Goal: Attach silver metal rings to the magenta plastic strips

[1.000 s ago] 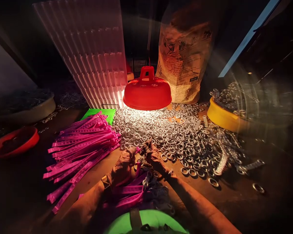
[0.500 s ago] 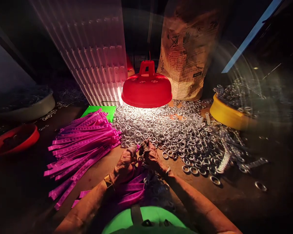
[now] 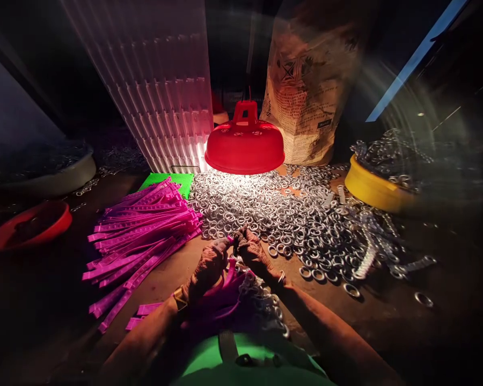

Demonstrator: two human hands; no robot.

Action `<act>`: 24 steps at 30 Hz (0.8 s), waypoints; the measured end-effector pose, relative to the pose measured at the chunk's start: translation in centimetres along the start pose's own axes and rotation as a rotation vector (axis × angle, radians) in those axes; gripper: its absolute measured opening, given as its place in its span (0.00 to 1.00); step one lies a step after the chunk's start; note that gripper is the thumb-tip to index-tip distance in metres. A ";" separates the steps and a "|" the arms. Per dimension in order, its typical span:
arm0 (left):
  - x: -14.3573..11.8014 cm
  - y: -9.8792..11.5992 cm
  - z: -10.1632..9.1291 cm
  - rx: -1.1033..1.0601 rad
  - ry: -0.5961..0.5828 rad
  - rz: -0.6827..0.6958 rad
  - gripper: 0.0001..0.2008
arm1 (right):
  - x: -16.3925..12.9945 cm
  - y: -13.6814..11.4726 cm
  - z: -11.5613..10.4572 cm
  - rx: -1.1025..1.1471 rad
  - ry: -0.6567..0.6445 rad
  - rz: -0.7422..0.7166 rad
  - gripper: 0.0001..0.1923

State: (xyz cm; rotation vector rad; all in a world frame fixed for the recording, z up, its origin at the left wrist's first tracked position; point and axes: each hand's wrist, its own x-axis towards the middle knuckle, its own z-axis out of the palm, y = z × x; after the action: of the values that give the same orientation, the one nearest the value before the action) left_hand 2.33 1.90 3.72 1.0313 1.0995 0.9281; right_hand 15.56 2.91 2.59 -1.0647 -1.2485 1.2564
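My left hand (image 3: 210, 264) pinches the end of a pink plastic strip (image 3: 229, 268) at the near edge of a wide spread of silver metal rings (image 3: 282, 214). My right hand (image 3: 253, 253) meets it fingertip to fingertip, gripping a small ring against the strip's tip. More pink strips (image 3: 221, 300), some threaded with rings, lie bundled under my wrists. A big pile of loose pink strips (image 3: 140, 230) fans out to the left.
A red lamp shade (image 3: 244, 146) hangs low over the rings. Behind stand a ribbed white panel (image 3: 161, 91) and a brown paper sack (image 3: 306, 91). A yellow bowl (image 3: 372, 190), a red bowl (image 3: 28, 228), a pale basin (image 3: 60, 179) and a green mat (image 3: 173, 181) ring the area.
Both hands stayed together at the strip's tip with small finger movements. The view shifted slightly, so everything sits a little right and higher in frame.
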 end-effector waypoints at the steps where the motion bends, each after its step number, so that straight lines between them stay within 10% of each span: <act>1: 0.0 0.0 0.0 0.002 -0.001 0.006 0.11 | 0.2 -0.2 -0.3 -0.024 -0.022 0.016 0.13; 8: 0.0 0.9 0.5 0.025 -0.020 0.188 0.14 | 1.4 -0.7 -0.7 -0.374 -0.027 -0.122 0.08; 14: 1.0 3.8 -1.1 0.183 -0.113 -0.136 0.17 | 1.3 -2.6 -1.0 -0.385 -0.251 -0.187 0.15; 24: 0.7 8.1 -1.1 0.470 -0.452 -0.137 0.18 | -4.0 -4.1 -3.0 -0.490 -0.479 -0.067 0.20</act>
State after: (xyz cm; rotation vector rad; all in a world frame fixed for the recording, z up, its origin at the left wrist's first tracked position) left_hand 0.80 4.91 11.14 1.4434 1.0028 0.2979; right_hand 19.16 -1.04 6.21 -1.0773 -2.0168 1.2234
